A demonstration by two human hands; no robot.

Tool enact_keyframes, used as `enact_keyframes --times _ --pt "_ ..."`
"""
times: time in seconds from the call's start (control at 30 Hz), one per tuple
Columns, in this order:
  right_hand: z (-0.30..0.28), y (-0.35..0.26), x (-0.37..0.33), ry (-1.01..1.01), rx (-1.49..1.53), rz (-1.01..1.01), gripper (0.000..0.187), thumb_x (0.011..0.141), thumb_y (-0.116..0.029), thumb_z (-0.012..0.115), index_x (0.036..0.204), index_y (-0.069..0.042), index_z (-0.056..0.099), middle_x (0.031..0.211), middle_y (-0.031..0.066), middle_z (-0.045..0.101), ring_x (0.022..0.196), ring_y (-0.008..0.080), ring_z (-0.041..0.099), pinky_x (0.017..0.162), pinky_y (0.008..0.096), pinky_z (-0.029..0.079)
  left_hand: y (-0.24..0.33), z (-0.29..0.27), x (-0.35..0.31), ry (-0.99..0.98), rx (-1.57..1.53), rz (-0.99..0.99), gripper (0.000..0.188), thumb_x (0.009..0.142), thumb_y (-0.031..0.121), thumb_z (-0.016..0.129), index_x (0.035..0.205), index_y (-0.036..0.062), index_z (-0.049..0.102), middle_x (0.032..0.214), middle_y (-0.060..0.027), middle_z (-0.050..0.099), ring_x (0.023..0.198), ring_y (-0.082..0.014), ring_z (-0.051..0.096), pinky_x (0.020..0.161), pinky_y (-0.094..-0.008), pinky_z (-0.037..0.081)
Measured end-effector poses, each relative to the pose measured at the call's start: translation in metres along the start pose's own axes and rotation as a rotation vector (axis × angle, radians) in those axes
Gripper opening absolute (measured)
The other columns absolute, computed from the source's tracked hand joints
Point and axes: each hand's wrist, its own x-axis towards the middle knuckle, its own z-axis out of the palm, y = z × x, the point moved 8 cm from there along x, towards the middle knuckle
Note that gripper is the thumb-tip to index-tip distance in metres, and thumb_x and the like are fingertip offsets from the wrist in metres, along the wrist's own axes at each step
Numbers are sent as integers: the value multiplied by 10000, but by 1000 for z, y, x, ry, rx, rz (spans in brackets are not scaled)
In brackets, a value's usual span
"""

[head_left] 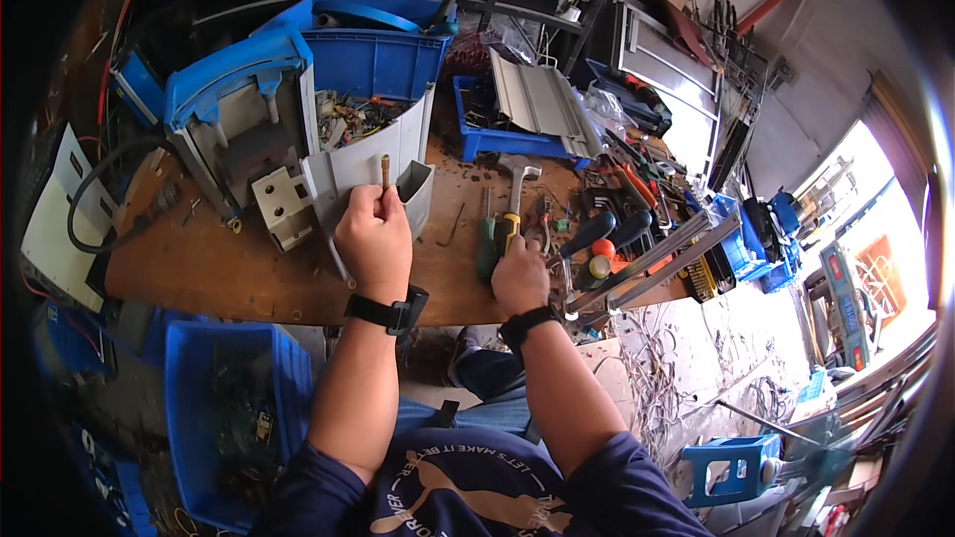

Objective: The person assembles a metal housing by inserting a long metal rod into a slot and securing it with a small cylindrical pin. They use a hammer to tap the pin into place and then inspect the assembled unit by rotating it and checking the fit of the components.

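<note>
Holding a brass-coloured rod point(385, 171) upright, the left hand point(373, 234) is closed, thumb and fingers pinched about its lower end. Rod is raised above the bench point(438, 273), seen against a grey panel point(333, 174), near an open grey box point(420, 201). Right hand point(522, 278) is curled round the lower handle of the hammer point(513, 199), whose head points away from the body and appears to rest on the bench.

Progress: rod in hand, hammer gripped; both done. No blow under way: hammer low, well apart from rod. Rod looks whole, touching no other part that I can make out. Judged early in this step, any work on the rod yet to come; how much is left, cannot tell.

Nearby: screwdriver point(486, 249) and pliers point(543, 227) lie either side of the hammer, unheld. White block point(282, 211) sits left of the panel, untouched. Scrap point(348, 124) heaped behind the panel, unsorted by its look.
</note>
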Motion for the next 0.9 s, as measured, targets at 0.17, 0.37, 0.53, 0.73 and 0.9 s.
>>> enact_keyframes --times 0.17,0.37,0.53,0.73,0.9 --pt "13 2 18 -132 35 176 276 930 -160 403 1142 -7 492 1091 226 574 983 405 637 841 459 529 -1 -2 3 -3 44 19 142 775 97 743 756 78 603 615 -102 614 541 -298 603 509 -397 461" --pt "24 16 26 -316 73 349 378 893 -217 493 1211 -19 442 1198 269 569 1112 393 598 924 446 496 6 -3 2 -30 57 3 142 780 113 735 755 83 598 621 -101 616 556 -312 607 513 -410 460" --pt "10 14 34 -235 238 466 485 770 -194 588 1168 62 482 1164 261 607 1095 390 610 935 443 492 -3 3 7 -59 53 3 162 797 129 717 740 79 574 618 -109 609 567 -334 601 517 -433 454" --pt "3 18 45 -135 398 331 387 734 -162 629 1008 110 600 943 284 668 919 372 678 828 421 539 2 4 4 -75 15 -5 166 810 120 700 727 76 564 612 -122 593 570 -349 589 514 -444 441" --pt "0 5 -7 -136 845 344 309 739 -135 649 960 75 604 759 140 635 685 237 632 598 364 508 -3 3 6 -74 5 -20 179 812 119 698 716 71 555 609 -128 583 573 -357 581 518 -447 438"
